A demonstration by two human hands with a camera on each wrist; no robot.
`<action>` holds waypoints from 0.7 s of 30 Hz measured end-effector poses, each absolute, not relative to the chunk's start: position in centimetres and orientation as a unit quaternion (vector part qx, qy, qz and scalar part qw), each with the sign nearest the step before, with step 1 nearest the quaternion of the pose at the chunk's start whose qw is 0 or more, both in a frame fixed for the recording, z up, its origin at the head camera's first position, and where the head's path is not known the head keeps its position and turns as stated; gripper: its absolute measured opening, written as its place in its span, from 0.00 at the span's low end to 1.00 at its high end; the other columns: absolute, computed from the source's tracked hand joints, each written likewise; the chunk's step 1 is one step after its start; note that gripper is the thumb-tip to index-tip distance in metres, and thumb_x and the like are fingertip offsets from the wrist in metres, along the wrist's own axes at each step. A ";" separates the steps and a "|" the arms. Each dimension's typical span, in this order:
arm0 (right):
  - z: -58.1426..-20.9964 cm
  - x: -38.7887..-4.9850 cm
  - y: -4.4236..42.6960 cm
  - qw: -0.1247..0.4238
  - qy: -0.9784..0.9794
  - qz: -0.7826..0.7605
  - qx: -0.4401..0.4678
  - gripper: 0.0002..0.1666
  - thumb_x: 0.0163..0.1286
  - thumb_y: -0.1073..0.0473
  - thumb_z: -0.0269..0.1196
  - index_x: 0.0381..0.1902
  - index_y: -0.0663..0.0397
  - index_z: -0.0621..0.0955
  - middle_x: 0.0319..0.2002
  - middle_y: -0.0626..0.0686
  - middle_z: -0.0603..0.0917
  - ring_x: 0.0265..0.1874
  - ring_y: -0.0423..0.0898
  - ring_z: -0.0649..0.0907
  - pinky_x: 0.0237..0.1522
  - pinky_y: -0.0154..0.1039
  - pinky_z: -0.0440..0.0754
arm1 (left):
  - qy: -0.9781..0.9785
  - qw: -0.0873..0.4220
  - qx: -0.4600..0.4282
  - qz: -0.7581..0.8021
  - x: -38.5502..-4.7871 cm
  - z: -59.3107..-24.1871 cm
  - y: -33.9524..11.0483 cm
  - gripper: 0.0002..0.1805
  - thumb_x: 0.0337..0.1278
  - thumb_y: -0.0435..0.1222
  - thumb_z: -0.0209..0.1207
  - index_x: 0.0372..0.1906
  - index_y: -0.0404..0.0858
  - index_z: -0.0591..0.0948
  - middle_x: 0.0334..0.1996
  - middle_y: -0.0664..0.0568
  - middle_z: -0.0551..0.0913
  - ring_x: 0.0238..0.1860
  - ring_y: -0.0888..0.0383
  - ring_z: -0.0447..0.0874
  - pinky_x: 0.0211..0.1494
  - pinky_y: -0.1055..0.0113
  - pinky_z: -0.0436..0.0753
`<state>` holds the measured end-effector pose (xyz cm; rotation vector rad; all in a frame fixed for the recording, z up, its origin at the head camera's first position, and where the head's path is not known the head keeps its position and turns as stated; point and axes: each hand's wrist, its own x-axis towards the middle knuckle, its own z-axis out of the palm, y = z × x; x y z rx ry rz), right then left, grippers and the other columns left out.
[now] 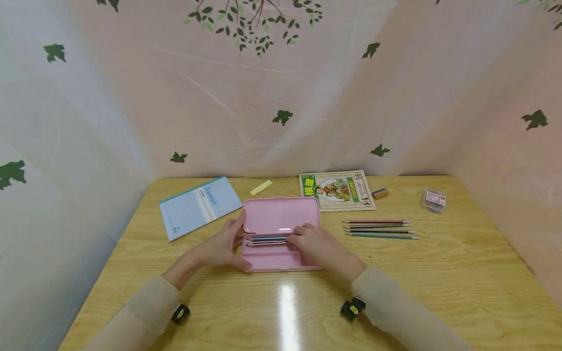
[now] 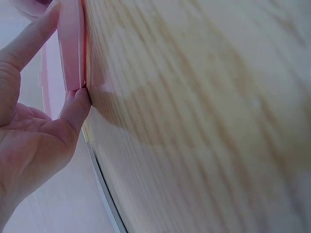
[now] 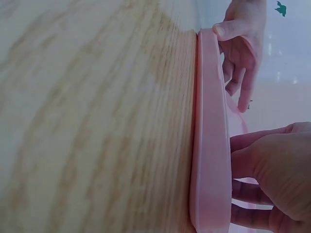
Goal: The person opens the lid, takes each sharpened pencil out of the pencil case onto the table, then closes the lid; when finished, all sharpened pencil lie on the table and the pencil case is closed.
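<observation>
A pink pencil case point(image 1: 281, 214) lies on the table with its lid tipped back. Several pencils point(image 1: 268, 240) lie along its rear compartment. My left hand point(image 1: 221, 243) holds the left end of the case, thumb at the front corner and fingers toward the hinge; in the left wrist view that hand point(image 2: 43, 131) spans the case's end point(image 2: 72, 48). Inside the right part of the case, my right hand point(image 1: 318, 246) has bent fingers at the pencils' right ends, which it hides. The right wrist view shows this hand point(image 3: 282, 170) reaching over the case's front wall point(image 3: 211, 136).
Several more pencils point(image 1: 379, 229) lie side by side to the right. Behind them are an eraser point(image 1: 380, 193) and a small clear box point(image 1: 433, 201). A picture booklet point(image 1: 369, 190) sits behind the case, a yellow strip point(image 1: 261, 187) beside it, a blue notebook point(image 1: 189, 212) at left.
</observation>
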<state>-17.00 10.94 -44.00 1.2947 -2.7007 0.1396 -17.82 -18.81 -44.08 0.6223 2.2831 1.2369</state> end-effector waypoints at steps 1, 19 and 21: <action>-44.1 -17.1 11.0 0.070 -0.900 0.058 0.427 0.14 0.65 0.70 0.68 0.47 0.52 0.87 0.42 0.52 0.86 0.41 0.48 0.85 0.45 0.41 0.87 | 0.831 0.233 0.228 0.452 -17.9 -44.1 -18.8 0.78 0.42 0.40 0.81 0.81 0.43 0.29 0.69 0.38 0.50 0.72 0.45 0.61 0.76 0.55 0.62; -44.3 -17.9 11.2 0.015 -0.902 0.196 0.385 0.12 0.66 0.67 0.69 0.46 0.51 0.90 0.40 0.48 0.87 0.42 0.46 0.85 0.49 0.45 0.85 | 0.829 0.229 0.225 0.457 -17.8 -44.1 -19.0 0.79 0.38 0.39 0.83 0.81 0.43 0.31 0.69 0.38 0.50 0.72 0.45 0.64 0.75 0.56 0.64; -44.3 -17.8 11.2 0.015 -0.902 0.197 0.385 0.12 0.66 0.67 0.69 0.46 0.52 0.90 0.40 0.48 0.87 0.42 0.46 0.85 0.48 0.44 0.85 | 0.827 0.229 0.229 0.460 -17.8 -44.2 -18.9 0.79 0.38 0.39 0.83 0.81 0.43 0.30 0.69 0.38 0.49 0.72 0.45 0.64 0.75 0.57 0.64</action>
